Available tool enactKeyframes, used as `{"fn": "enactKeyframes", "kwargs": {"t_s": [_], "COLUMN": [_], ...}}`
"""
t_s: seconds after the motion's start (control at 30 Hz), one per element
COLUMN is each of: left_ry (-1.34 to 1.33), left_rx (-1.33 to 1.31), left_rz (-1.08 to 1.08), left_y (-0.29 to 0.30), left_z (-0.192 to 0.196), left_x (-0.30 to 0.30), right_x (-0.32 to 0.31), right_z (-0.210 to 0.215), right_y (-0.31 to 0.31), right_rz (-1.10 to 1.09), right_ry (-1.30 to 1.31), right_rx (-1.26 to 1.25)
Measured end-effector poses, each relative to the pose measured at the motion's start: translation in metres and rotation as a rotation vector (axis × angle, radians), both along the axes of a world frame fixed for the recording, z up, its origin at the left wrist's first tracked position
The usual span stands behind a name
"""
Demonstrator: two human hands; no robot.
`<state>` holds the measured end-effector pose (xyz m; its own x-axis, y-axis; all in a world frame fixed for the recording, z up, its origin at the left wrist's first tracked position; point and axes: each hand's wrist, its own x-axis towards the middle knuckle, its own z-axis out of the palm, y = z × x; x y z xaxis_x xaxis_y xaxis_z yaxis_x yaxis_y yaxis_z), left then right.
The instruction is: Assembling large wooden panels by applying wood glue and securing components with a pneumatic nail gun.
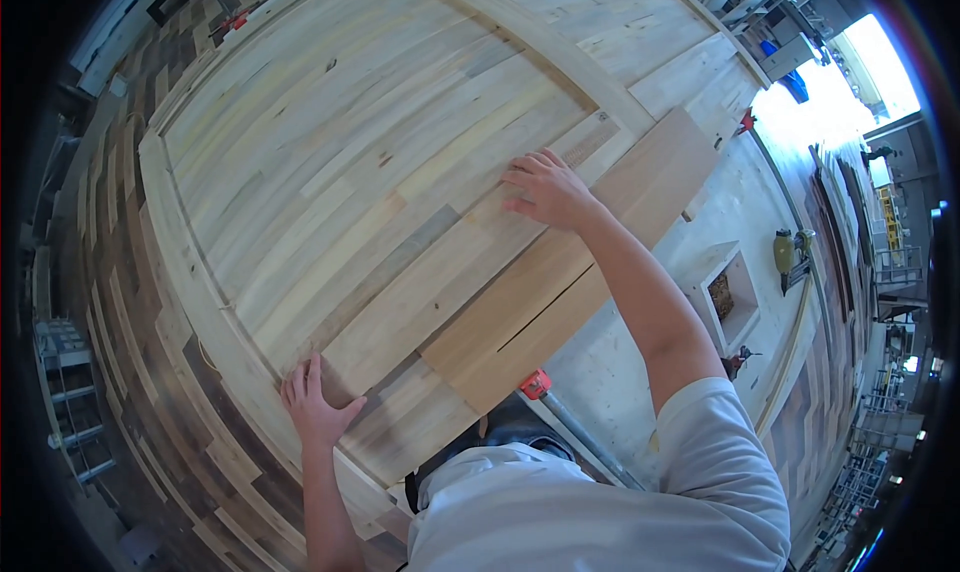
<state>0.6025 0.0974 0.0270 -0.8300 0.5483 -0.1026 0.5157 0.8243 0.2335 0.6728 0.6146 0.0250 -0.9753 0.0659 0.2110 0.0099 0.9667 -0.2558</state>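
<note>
A pale wooden board (437, 305) lies slantwise across a large framed panel of joined wood strips (330, 142). My left hand (322, 404) rests at the board's near left end, thumb spread away from the fingers, beside the frame rail (215, 322). Farther right along the same board, my right hand (550, 189) lies with its fingers spread and slightly bent. Neither hand grips anything. Just on my side of the pale board is a smoother tan board (530, 317) with a narrow dark slit, reaching up to the right beneath my right forearm.
A red-ended pipe clamp (536, 384) sits close to my body. On the light table at right are an open wooden box (728, 297) with brown bits inside, a green nail gun (788, 257) and a small dark tool (738, 362). Another red clamp (747, 121) holds the far edge.
</note>
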Motion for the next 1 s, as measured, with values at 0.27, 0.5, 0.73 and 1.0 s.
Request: {"fn": "enactKeyframes", "kwargs": {"t_s": [0.27, 0.5, 0.73, 1.0], "left_ry": [0.005, 0.018, -0.092, -0.325], "left_rx": [-0.031, 0.063, 0.392, 0.361], "left_rz": [-0.025, -0.07, -0.468, -0.582], "left_y": [0.0, 0.033, 0.237, 0.497], "left_z": [-0.01, 0.017, 0.026, -0.014], "left_x": [0.001, -0.02, -0.05, -0.039], "right_x": [0.011, 0.063, 0.176, 0.174], "right_z": [-0.015, -0.006, -0.035, -0.055], "right_y": [0.001, -0.026, 0.021, 0.087], "right_rz": [-0.016, -0.516, -1.413, -1.509], "right_ry": [0.049, 0.44, 0.515, 0.489], "right_rx": [0.023, -0.158, -0.378, -0.779]}}
